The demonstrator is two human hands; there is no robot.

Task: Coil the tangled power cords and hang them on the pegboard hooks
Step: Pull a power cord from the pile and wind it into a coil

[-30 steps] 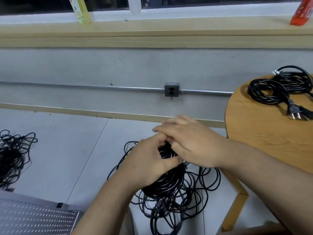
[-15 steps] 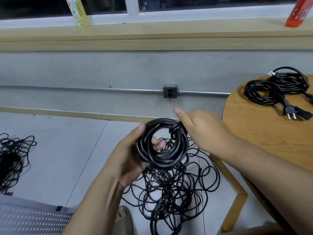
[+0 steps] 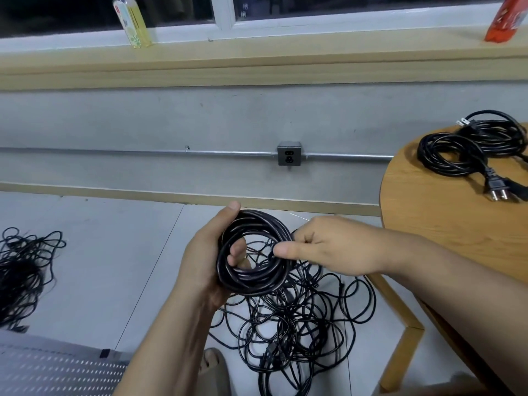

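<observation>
Pale floor tiles (image 3: 114, 252) hold a messy black cord pile (image 3: 20, 270), then a white holey pegboard (image 3: 57, 370). Left hand (image 3: 205, 261) grips the round black cord coil (image 3: 254, 281) in the air. Right hand (image 3: 328, 247) pinches its end, maybe a plug. Coiling looks nearly done; next, tuck and hang it. Yellow plastic bottle (image 3: 133, 21) has a label too blurry to read.

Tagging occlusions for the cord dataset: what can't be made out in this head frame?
All in the head view.
Pegboard: cut by the bottom-left edge; no hooks visible.
Coil: left side hidden by the left hand; the right hand covers the spot it pinches.
Coiled cords on the table: cut by the right edge.
Left floor tangle: cut by the left edge.
</observation>
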